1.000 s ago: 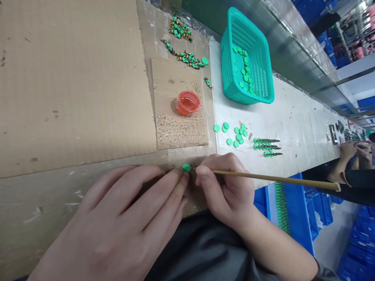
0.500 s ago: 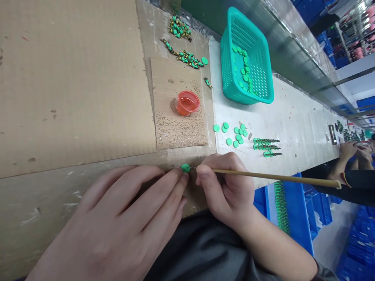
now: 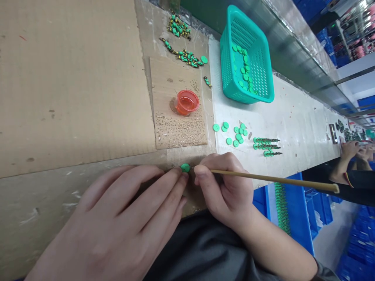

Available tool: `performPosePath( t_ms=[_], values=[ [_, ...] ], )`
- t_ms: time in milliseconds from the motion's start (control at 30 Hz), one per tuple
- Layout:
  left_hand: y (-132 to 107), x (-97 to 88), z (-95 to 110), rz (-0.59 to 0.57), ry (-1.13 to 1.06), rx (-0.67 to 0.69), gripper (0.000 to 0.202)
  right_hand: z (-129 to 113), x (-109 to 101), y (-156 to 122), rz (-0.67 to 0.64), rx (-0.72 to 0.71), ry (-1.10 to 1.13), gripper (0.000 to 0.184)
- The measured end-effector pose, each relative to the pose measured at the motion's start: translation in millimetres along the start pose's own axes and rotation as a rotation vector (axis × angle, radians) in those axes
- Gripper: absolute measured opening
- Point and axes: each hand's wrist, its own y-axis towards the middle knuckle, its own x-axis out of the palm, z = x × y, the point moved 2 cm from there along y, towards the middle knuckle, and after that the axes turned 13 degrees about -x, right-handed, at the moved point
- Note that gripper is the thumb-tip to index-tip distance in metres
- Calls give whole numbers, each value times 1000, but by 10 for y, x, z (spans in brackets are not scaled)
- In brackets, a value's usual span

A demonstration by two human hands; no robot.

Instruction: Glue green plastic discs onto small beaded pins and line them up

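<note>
Between the fingertips of my left hand is a small round green disc, pinched near the table's front edge. My right hand is closed around a thin wooden stick, held like a pen. The stick's blunt end points away to the right, and its working tip is at the disc, partly hidden by my fingers. Just beyond my hands, a small red cup of liquid stands on a cardboard piece spotted with drops.
A green basket holds several green discs. Loose discs lie nearby, beside rows of discs with dark twisted figures. Small green-yellow-black pieces are piled at the back. A blue bin stands right; another person's hands work farther off.
Both hands keep their grip at the same spot. The stick's far end has dipped slightly and shifted a little to the left.
</note>
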Motion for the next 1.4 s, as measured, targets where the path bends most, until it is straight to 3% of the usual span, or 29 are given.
performPosePath(
  t_ms=[433, 667, 867, 967, 1133, 1400],
  values=[
    [-11, -14, -5, 11, -14, -17, 39, -1, 5, 12, 8, -20, -7, 19],
    [49, 1, 12, 23, -20, -89, 48, -43, -107, -72, 286, 24, 53, 12],
    [209, -21, 32, 77, 131, -10, 48, -74, -271, -238, 201, 98, 76, 23],
    [288, -65, 42, 78, 118, 43, 37, -45, -288, -278, 150, 114, 73, 28],
    [373, -158, 79, 72, 47, 77, 30, -15, -241, -217, -54, -87, -31, 24],
    [477, -259, 94, 90, 35, 80, 24, 73, -203, -281, -89, -230, -87, 25]
  ],
)
